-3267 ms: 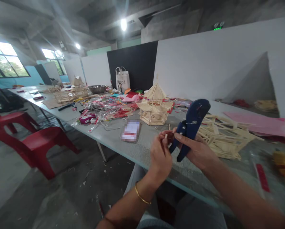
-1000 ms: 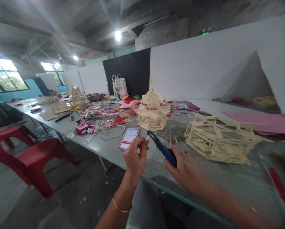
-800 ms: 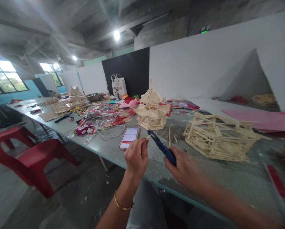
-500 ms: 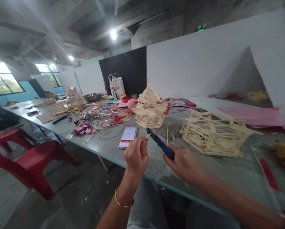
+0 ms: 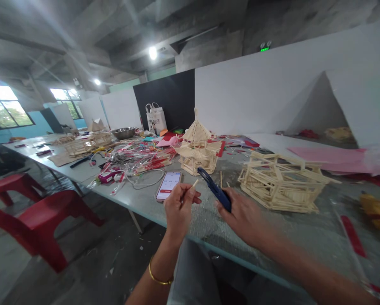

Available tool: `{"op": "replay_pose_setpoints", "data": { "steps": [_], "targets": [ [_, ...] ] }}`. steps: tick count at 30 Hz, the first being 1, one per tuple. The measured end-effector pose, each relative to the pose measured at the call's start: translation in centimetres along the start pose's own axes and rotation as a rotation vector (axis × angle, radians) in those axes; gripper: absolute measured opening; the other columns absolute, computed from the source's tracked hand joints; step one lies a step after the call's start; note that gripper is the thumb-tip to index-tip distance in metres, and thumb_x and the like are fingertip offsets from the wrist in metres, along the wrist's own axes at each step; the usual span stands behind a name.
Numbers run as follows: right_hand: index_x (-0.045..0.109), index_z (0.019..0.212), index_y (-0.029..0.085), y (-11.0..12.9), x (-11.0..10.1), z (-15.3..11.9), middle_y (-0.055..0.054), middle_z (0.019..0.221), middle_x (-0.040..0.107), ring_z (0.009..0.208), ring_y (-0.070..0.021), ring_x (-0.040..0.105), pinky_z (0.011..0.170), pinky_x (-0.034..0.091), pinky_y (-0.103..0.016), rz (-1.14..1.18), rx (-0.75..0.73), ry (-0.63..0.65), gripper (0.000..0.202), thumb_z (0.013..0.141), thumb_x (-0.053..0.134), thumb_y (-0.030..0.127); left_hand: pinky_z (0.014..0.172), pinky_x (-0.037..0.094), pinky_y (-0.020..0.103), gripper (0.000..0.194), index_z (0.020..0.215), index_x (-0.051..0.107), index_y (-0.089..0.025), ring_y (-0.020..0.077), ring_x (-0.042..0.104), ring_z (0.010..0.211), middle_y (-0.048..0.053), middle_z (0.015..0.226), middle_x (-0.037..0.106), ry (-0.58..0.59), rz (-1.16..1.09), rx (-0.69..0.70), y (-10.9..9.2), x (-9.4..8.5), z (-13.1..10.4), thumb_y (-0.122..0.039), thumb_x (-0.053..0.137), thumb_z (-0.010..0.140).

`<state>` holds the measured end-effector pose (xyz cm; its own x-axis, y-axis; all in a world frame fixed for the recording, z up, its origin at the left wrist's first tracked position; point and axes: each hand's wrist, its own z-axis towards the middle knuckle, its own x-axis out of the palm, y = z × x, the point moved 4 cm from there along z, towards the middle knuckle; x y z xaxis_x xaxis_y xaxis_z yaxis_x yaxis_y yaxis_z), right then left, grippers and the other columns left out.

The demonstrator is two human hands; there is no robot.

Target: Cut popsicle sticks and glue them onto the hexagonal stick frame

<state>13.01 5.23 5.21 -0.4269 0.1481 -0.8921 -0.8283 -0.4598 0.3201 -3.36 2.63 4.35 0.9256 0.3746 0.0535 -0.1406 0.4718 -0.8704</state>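
Over the near table edge, my left hand [image 5: 180,207] pinches a short pale stick [image 5: 195,183] between thumb and fingers, its tip pointing up. To the right, my right hand [image 5: 241,214] is wrapped round a dark blue cutting tool [image 5: 213,186], whose head points up and left, apart from the stick. Behind the hands stands a pagoda-like stick model [image 5: 196,146] with a pointed roof. A wider open framework of pale sticks [image 5: 280,184] sits on the right. A phone [image 5: 169,186] showing a timer lies left of my left hand.
The table [image 5: 202,224] bears a heap of plastic-wrapped red pieces [image 5: 139,156], a metal bowl [image 5: 124,133] and a white bag [image 5: 156,120]. Loose sticks [image 5: 221,179] lie behind the tool. Pink sheets [image 5: 330,156] are at right. Red chairs [image 5: 46,216] stand at left.
The stick in my left hand has come away from the tool's head and now tilts upward. The tool's head looks wider open. The view has shifted slightly.
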Motion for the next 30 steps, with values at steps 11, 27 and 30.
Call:
{"op": "replay_pose_setpoints", "data": {
  "steps": [11, 27, 30],
  "targets": [
    [0.058, 0.101, 0.012, -0.1, 1.4, 0.1, -0.016, 0.096, 0.067, 0.086, -0.0287, 0.064, 0.071, 0.045, -0.037, -0.182, 0.035, 0.184, 0.044, 0.088, 0.042, 0.051, 0.06, 0.048, 0.024, 0.025, 0.084, 0.053, -0.015, 0.0125, 0.065, 0.059, 0.004, 0.072, 0.07, 0.091, -0.011, -0.105, 0.1, -1.7, 0.1, -0.039, 0.054, 0.084],
    [0.063, 0.101, 0.002, -0.6, 3.0, -0.1, -0.022, 0.098, 0.063, 0.097, -0.036, 0.056, 0.079, 0.044, -0.046, -0.421, -0.163, 0.09, 0.056, 0.087, 0.045, 0.053, 0.061, 0.04, 0.02, 0.022, 0.079, 0.066, -0.015, 0.0096, 0.052, 0.064, -0.001, 0.07, 0.062, 0.076, 0.258, -0.028, 1.0, -2.3, 0.9, -0.037, 0.061, 0.077],
    [0.062, 0.107, 0.0, -0.3, 3.2, 0.1, -0.025, 0.103, 0.062, 0.1, -0.0372, 0.055, 0.082, 0.042, -0.049, -0.422, -0.118, 0.126, 0.055, 0.087, 0.048, 0.049, 0.057, 0.039, 0.02, 0.023, 0.078, 0.066, -0.014, 0.0084, 0.049, 0.058, -0.002, 0.064, 0.059, 0.184, 0.19, -0.076, 0.5, -1.7, 1.4, -0.037, 0.065, 0.073]
  ]
}}
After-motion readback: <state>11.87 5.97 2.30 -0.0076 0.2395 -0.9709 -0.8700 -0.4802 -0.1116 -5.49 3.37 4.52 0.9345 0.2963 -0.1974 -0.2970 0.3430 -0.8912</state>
